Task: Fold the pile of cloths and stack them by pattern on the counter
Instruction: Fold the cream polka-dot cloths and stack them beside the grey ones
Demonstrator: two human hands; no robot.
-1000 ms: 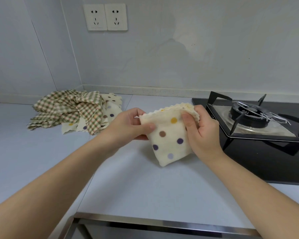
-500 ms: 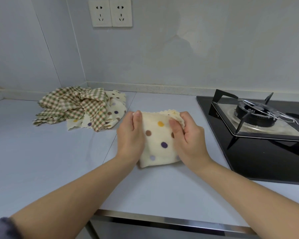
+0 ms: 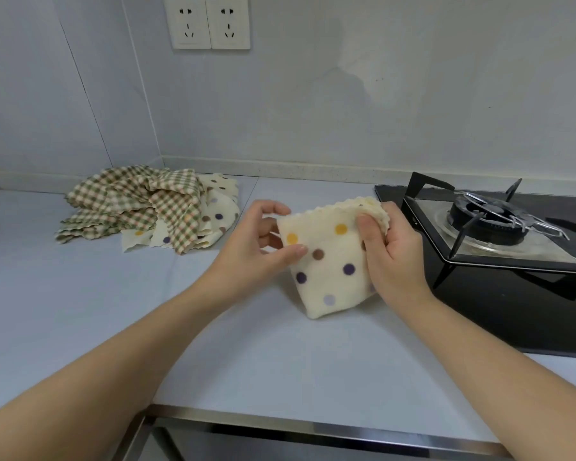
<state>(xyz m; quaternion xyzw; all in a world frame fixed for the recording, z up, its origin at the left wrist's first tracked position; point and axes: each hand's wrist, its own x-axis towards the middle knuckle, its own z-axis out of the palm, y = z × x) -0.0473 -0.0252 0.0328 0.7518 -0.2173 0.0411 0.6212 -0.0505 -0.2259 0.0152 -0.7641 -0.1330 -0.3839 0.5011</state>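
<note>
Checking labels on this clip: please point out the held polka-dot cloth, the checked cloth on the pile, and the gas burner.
polka-dot cloth (image 3: 333,251), head view, cream front face between the dots.
checked cloth (image 3: 173,211), head view, top fold of the pile.
gas burner (image 3: 479,221), head view, black burner ring.

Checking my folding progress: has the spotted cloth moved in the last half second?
Yes, upward. The spotted cloth lay pressed on the counter; now the left hand and right hand hold it up, beside the stove.
</note>
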